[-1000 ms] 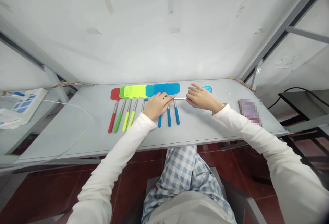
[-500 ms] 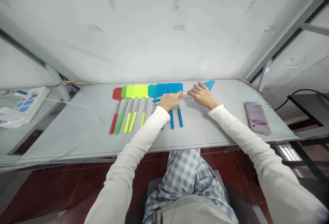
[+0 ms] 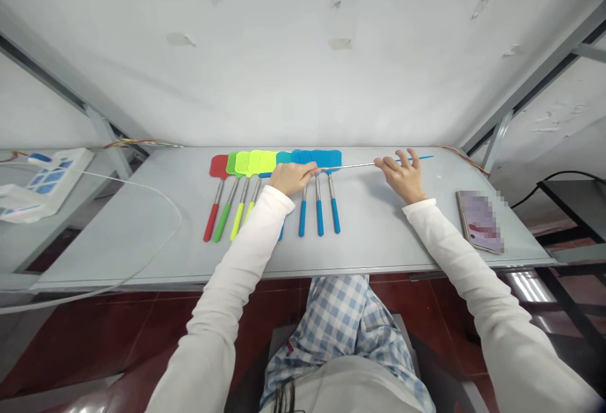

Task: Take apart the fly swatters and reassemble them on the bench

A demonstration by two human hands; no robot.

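Observation:
A blue fly swatter (image 3: 353, 166) with a long metal telescopic rod is held level above the table. My left hand (image 3: 291, 179) is closed around its blue handle, in front of the row of other swatters. Near the head end, my right hand (image 3: 402, 178) pinches the rod, and the blue head shows edge-on past its fingers. Beneath and beside my left hand lie a red fly swatter (image 3: 219, 165), a green fly swatter (image 3: 224, 214), several yellow fly swatters (image 3: 262, 159) and several blue fly swatters (image 3: 329, 158), heads overlapping toward the wall. My left arm covers some handles.
A phone (image 3: 480, 220) lies at the right of the grey table (image 3: 388, 242). On the left are a white device with blue panels (image 3: 52, 182) and a loose white cable (image 3: 175, 204). Metal frame posts stand at both sides; the wall (image 3: 303, 97) rises behind.
My hands have moved apart, left hand leftward and right hand rightward. The rod between them is much longer, and the held swatter's head has turned edge-on.

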